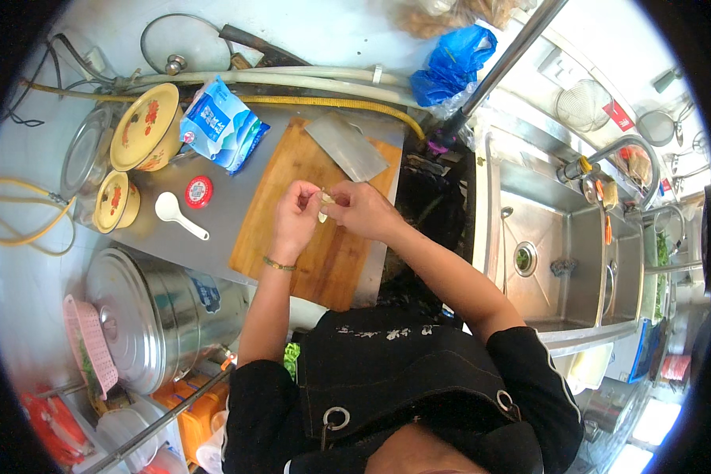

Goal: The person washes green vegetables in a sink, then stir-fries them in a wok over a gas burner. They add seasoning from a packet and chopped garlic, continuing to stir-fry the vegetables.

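Note:
Over the wooden cutting board [332, 260], my left hand [297, 214] and my right hand [358, 207] meet, fingertips close together. Between them they hold a small pale, yellowish piece [324, 204], perhaps a garlic clove; fingers partly cover it. A cleaver blade [349, 148] lies flat on the far part of the board, just beyond my right hand; its handle is hidden or unclear. To the left on the metal counter lie a white spoon [181, 216] and a round red lid [199, 192]. Behind them stands a blue and white packet [222, 127].
Two yellow enamel containers [145, 130] stand at the counter's left, with a large lidded metal pot [166, 314] below. A yellow hose [332, 102] runs along the back. Right of the board are a dark gap, a metal pole [509, 53] and a steel sink [533, 237].

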`<state>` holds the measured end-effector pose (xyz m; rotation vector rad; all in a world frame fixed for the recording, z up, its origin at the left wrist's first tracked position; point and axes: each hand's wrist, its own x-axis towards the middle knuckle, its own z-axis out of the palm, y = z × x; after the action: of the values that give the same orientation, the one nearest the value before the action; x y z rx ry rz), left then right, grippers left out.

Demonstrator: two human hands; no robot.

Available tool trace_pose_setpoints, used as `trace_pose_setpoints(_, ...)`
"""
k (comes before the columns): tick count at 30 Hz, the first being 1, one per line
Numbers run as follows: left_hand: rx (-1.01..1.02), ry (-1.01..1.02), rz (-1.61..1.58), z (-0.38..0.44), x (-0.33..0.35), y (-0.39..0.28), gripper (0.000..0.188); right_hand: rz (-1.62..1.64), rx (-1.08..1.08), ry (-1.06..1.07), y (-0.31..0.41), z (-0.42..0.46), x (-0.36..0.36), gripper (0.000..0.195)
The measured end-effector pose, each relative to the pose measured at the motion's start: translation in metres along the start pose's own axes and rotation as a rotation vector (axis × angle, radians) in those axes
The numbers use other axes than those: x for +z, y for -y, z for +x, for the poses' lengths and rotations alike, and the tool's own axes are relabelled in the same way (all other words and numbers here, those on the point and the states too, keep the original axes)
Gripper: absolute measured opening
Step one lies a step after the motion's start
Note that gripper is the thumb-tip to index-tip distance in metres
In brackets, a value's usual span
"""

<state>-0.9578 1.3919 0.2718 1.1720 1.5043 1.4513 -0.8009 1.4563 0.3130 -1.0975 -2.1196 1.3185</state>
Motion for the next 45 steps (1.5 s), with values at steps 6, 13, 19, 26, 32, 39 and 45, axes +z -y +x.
trace_pose_setpoints(6,-0.123,0.148,-0.226,-0.005,-0.007,-0.013,0.007,0.279,0.073,0.166,-0.017,0.01,-0.001,0.011)
trace_pose_setpoints(13,-0.113,0.25,-0.172,-0.005,-0.012,-0.009,0.011,0.416,0.149,0.362,-0.005,0.01,-0.017,0.008)
trace_pose_setpoints(19,-0.206,0.336,-0.385,-0.005,-0.025,-0.014,0.011,0.443,0.194,0.431,-0.006,0.016,-0.025,0.015)
trace_pose_setpoints(26,-0.178,0.084,-0.309,-0.009,-0.042,-0.02,0.009,0.095,0.005,0.188,-0.035,0.025,-0.005,0.027)
trace_pose_setpoints(32,-0.042,0.213,-0.083,-0.036,0.008,-0.032,0.006,0.281,0.164,0.049,-0.024,0.009,-0.047,0.021)
trace_pose_setpoints(39,0.189,0.553,0.371,-0.064,0.087,-0.031,0.012,-0.47,0.074,-0.147,-0.04,-0.015,-0.085,0.033)
trace_pose_setpoints(45,0.388,-0.046,0.591,-0.034,0.032,-0.024,0.022,-0.608,0.076,-0.037,-0.033,-0.022,-0.064,0.049)
